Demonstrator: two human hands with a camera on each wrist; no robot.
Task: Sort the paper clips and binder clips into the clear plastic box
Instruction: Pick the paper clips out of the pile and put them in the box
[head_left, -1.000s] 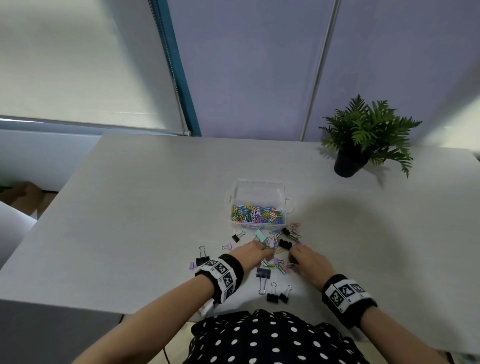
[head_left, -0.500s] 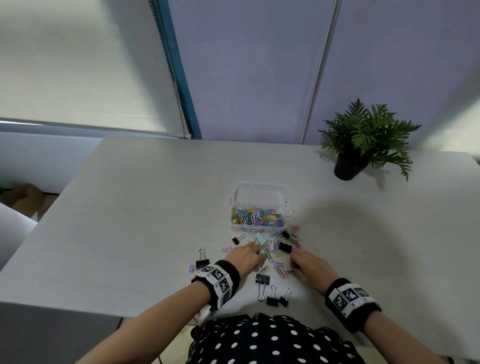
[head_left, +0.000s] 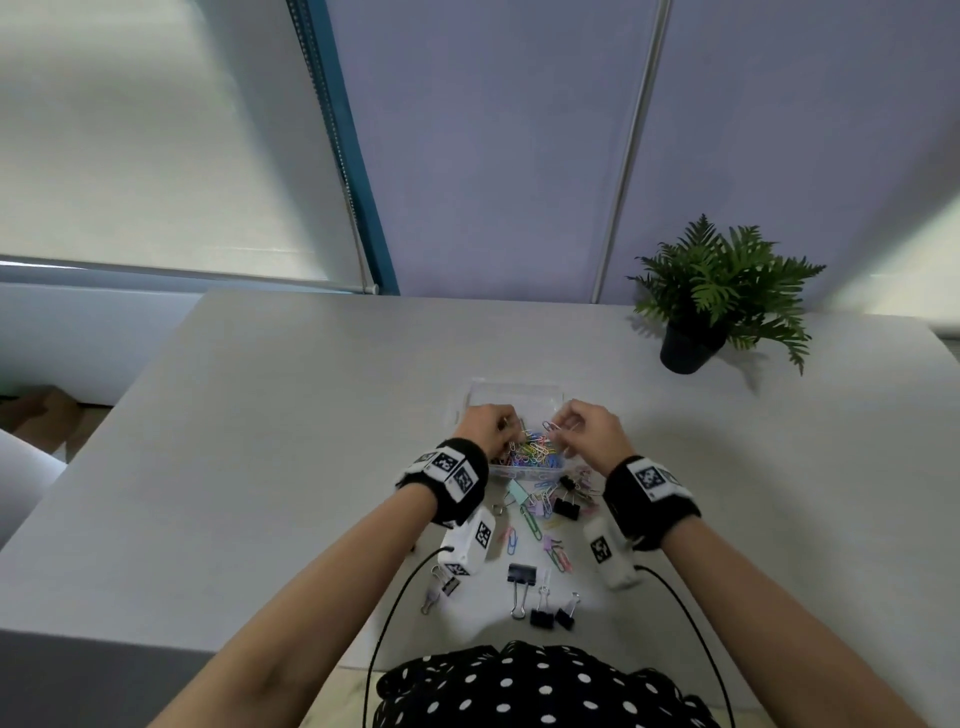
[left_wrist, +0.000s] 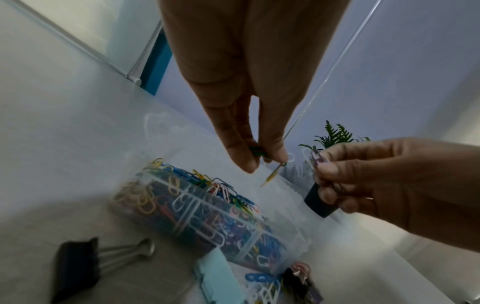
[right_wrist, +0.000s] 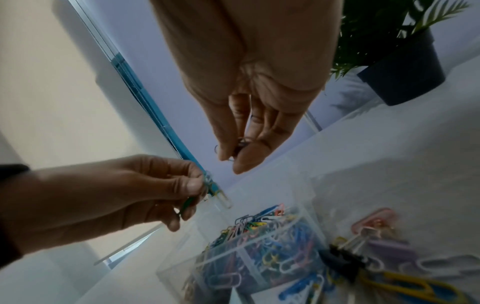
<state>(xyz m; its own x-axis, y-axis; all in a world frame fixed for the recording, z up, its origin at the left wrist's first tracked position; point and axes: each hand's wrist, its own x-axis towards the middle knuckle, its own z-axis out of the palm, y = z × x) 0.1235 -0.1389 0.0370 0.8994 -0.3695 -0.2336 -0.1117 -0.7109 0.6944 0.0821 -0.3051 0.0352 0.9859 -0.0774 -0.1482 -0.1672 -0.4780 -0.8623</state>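
Note:
The clear plastic box (head_left: 517, 391) sits mid-table, its near half full of coloured paper clips (head_left: 530, 453). Both hands hover over it. My left hand (head_left: 485, 431) pinches green and yellow paper clips (left_wrist: 272, 174) between thumb and fingertips above the box (left_wrist: 291, 232). My right hand (head_left: 589, 431) pinches purple paper clips (head_left: 551, 427) over the box (right_wrist: 303, 207). In the right wrist view those clips (right_wrist: 240, 146) sit at the fingertips of the right hand (right_wrist: 233, 156). Loose paper clips (head_left: 530, 525) and black binder clips (head_left: 521, 574) lie on the table nearer to me.
A potted fern (head_left: 711, 291) stands at the back right of the grey table (head_left: 260, 441). A mint binder clip (head_left: 517, 491) and a black one (head_left: 566, 506) lie just in front of the box. Wrist camera cables (head_left: 384, 623) trail toward my body.
Both hands have lifted from the loose pile on the table and moved forward over the box, each now holding paper clips. The head view has tilted down.

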